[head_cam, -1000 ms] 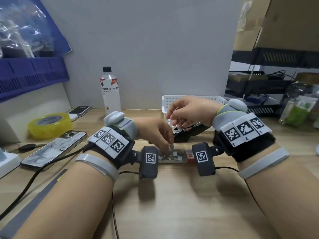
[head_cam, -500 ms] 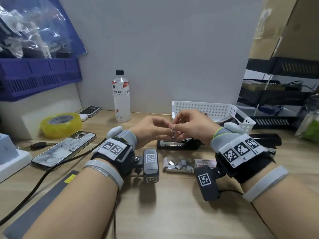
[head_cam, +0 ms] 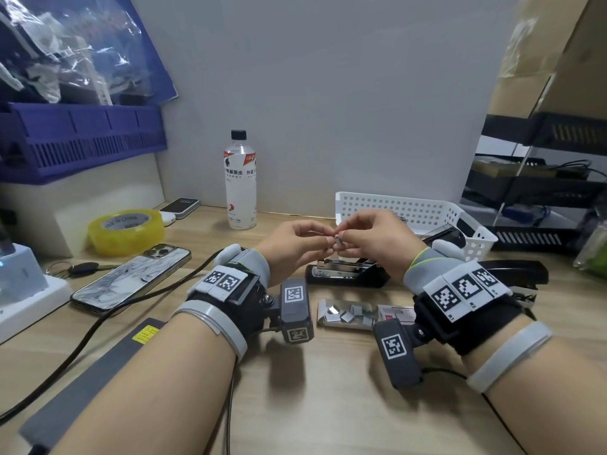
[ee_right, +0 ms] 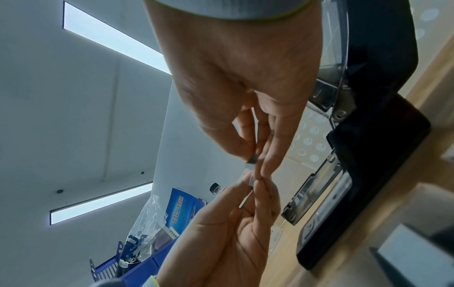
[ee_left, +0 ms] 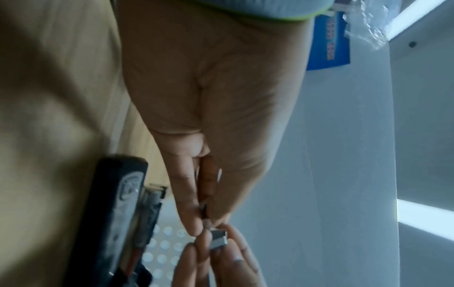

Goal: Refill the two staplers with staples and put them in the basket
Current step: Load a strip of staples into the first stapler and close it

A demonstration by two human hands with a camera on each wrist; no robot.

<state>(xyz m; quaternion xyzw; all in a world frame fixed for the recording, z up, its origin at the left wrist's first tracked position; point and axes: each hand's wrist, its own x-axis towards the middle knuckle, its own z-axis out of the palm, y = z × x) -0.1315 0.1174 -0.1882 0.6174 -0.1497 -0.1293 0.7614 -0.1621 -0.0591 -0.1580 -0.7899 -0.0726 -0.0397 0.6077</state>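
Note:
My left hand (head_cam: 323, 239) and right hand (head_cam: 345, 239) meet fingertip to fingertip above the table and pinch a small grey staple strip (head_cam: 338, 240) between them. In the left wrist view the staple strip (ee_left: 218, 238) sits in the right hand's fingers, touching my left hand (ee_left: 206, 223). The right wrist view shows my right hand (ee_right: 254, 161) pinching the staple strip (ee_right: 251, 158). Below lies a black stapler (head_cam: 345, 274) with its top swung open. A second black stapler (head_cam: 512, 272) lies to the right. An open box of loose staples (head_cam: 351, 315) sits in front. The white perforated basket (head_cam: 410, 208) stands behind.
At the left lie a phone (head_cam: 131, 277) with a cable, a yellow tape roll (head_cam: 126, 229) and keys (head_cam: 75, 267). A water bottle (head_cam: 240, 185) stands by the back wall. A black shelf rack (head_cam: 538, 185) fills the right side.
My left hand rose from the staple box with a staple strip and met the right hand above the open stapler. Both hands have barely moved in the last half second.

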